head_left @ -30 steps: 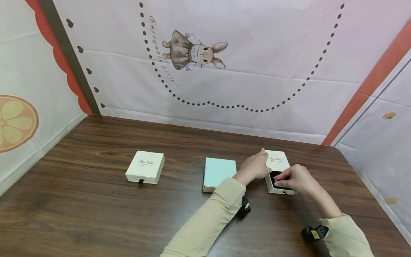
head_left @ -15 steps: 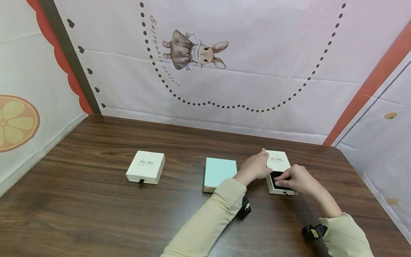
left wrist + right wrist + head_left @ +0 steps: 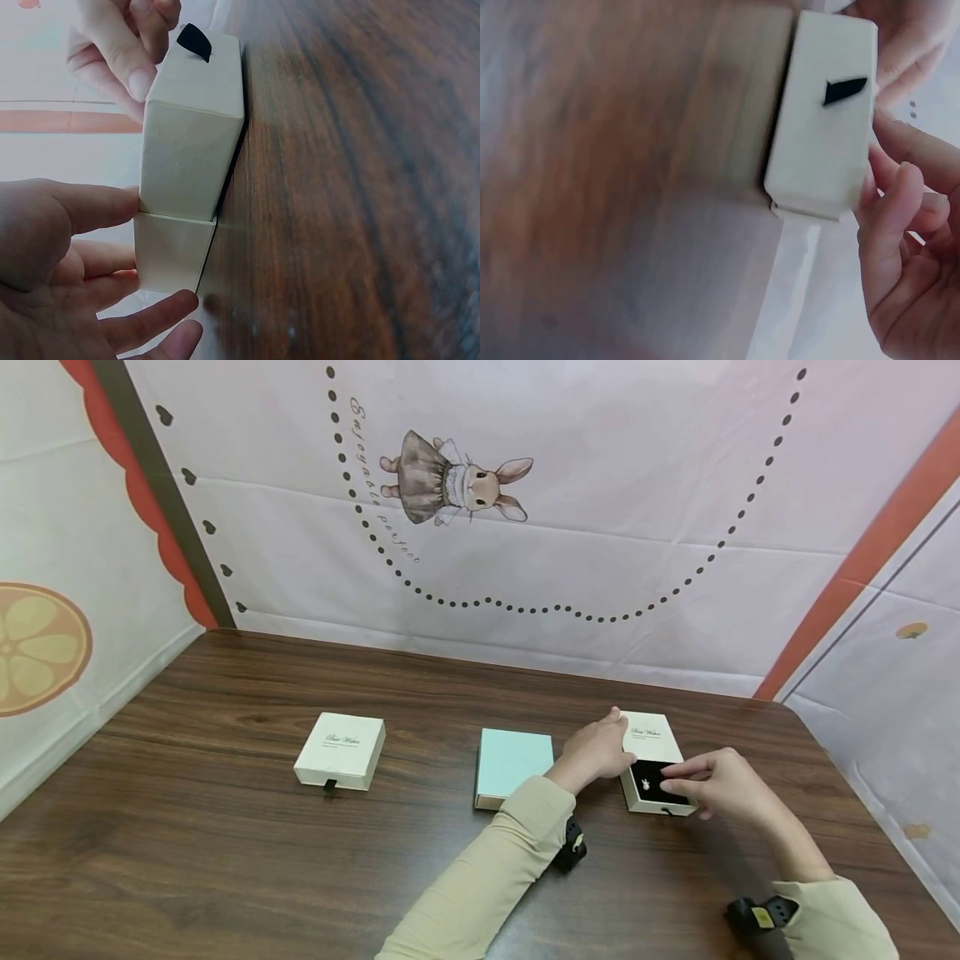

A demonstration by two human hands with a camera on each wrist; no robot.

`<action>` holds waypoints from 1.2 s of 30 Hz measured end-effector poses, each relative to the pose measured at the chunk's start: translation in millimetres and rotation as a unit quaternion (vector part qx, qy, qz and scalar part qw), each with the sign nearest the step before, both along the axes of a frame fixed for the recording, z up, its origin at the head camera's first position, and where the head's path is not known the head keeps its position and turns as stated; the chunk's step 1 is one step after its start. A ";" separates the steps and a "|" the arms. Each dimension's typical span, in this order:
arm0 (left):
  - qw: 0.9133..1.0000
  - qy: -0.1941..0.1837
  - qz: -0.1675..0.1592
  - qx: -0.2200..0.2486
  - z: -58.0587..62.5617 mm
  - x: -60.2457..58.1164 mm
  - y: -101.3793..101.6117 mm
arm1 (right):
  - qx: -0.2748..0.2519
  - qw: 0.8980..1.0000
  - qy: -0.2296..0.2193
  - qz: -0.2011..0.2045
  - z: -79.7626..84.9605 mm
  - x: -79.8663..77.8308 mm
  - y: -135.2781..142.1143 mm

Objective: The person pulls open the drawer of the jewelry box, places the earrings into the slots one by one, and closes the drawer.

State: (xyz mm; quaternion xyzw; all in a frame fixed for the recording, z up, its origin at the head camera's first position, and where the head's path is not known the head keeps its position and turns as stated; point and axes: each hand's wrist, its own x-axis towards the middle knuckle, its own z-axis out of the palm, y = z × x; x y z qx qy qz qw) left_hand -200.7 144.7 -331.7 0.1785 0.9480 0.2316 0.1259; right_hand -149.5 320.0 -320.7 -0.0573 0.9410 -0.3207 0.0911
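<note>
At the right of the table, a white "Best Wishes" drawer box [image 3: 651,735] stands with its tray pulled out toward me. In the tray's black lining [image 3: 652,774] lies a small shiny piece of jewellery, rabbit-like in outline [image 3: 646,785]. My left hand [image 3: 595,752] holds the sleeve from its left side, thumb near the sleeve's front edge and fingers toward its back. Over the tray's right side hovers my right hand [image 3: 723,787], thumb and index finger apart with nothing between them. A black pull tab [image 3: 844,91] sticks out of the tray's front.
A light-blue box [image 3: 513,762] sits beside my left forearm, partly covered by the sleeve. Farther left stands another white box [image 3: 342,747], closed, its black tab facing me. A printed cloth wall [image 3: 600,560] rises behind the brown wooden table [image 3: 225,860].
My right hand has drawn back to the right from the tray's middle, its fingertips parting, and the jewellery piece has come into sight. My left hand has stayed on the box.
</note>
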 end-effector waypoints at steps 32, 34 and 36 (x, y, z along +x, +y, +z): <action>1.000 -0.004 -0.017 0.009 -1.1 -0.6 -2.8 | -0.052 0.998 -0.022 0.013 -4.8 18.2 35.1; 1.000 -0.003 -0.018 0.011 -1.5 -0.8 -2.7 | -0.058 0.998 -0.022 0.013 -5.7 18.0 34.8; 1.000 -0.005 -0.017 0.014 -1.7 -0.7 -2.7 | -0.056 0.998 -0.018 0.013 -6.6 17.5 34.5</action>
